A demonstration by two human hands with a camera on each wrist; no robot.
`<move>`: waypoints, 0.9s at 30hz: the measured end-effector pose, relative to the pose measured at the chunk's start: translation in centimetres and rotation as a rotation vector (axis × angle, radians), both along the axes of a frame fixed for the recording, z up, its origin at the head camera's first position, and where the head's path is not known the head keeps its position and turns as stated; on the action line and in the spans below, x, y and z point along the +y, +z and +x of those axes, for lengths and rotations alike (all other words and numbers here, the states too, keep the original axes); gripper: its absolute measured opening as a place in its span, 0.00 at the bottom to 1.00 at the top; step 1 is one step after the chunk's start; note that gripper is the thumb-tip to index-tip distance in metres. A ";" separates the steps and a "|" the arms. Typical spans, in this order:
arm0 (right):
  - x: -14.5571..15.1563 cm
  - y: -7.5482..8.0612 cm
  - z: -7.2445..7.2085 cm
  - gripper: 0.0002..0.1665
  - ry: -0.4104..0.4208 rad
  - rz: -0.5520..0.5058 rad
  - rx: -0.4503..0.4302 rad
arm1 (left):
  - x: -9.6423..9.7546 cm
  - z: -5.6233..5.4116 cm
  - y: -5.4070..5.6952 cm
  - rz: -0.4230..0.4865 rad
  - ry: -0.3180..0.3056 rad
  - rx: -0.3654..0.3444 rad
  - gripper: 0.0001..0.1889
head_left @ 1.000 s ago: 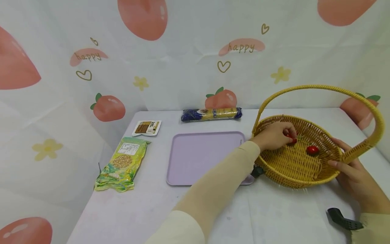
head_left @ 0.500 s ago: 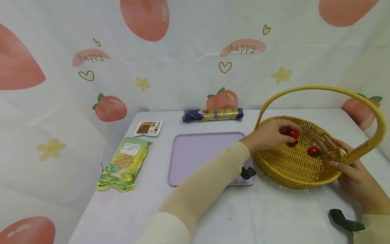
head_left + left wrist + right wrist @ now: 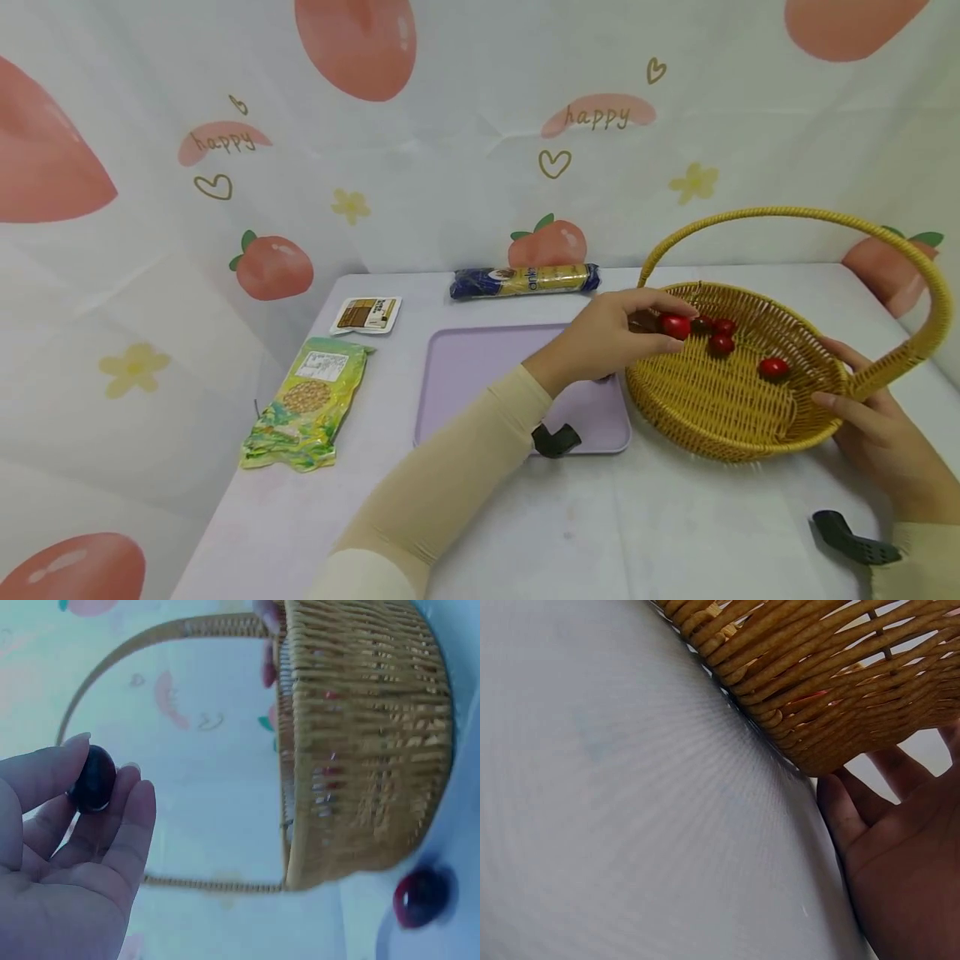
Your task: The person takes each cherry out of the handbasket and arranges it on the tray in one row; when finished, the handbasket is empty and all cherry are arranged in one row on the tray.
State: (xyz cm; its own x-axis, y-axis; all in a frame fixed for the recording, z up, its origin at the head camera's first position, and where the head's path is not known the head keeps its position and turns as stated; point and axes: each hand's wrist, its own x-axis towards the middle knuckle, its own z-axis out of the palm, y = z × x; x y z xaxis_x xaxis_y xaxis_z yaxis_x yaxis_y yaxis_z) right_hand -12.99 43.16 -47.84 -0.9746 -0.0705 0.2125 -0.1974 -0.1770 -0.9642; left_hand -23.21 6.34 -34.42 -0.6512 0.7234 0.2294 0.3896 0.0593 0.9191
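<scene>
My left hand [image 3: 600, 337] pinches a small, glossy, oval red fruit [image 3: 674, 326] between thumb and fingers, over the left rim of the yellow wicker basket [image 3: 712, 408]. In the left wrist view this fruit looks nearly black, and the basket stands to its right. Several more such fruits, among them one red fruit [image 3: 773, 369] lying apart, are inside the basket. Another red fruit [image 3: 424, 896] lies outside, by the basket's base, on the lilac tray [image 3: 468, 358]; my left hand mostly hides it in the head view. My right hand [image 3: 877, 433] holds the basket's right side, thumb over the rim.
A blue and yellow tubular packet [image 3: 525, 282] lies at the table's back edge. Towards the left are a small brown and white sachet [image 3: 366, 316] and a green and yellow bag [image 3: 306, 404]. The tall basket handle [image 3: 795, 214] arches above the basket.
My left hand has drawn back leftward from inside the basket to its left rim, bringing a red fruit up with it. The right hand stays at the basket's right side.
</scene>
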 end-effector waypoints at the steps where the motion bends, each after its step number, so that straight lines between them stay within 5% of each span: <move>1: -0.1 0.0 0.0 0.43 0.002 -0.009 0.003 | -0.6 0.1 -0.1 0.026 0.004 -0.002 0.18; 13: -0.1 -0.1 0.3 0.41 -0.005 -0.012 0.011 | -6.6 -1.2 -3.0 0.091 0.184 -0.101 0.18; 27: -0.2 0.1 0.1 0.42 -0.005 -0.017 0.017 | -8.5 -1.3 -7.7 0.025 0.342 -0.227 0.17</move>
State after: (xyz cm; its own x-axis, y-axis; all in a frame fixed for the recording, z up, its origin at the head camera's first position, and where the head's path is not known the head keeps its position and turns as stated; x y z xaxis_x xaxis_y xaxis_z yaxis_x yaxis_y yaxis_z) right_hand -12.88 42.98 -47.75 -0.9712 -0.0622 0.2300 -0.2145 -0.1920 -0.9577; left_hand -24.53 -2.16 -42.14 -0.8893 0.4525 0.0670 0.1386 0.1270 0.9822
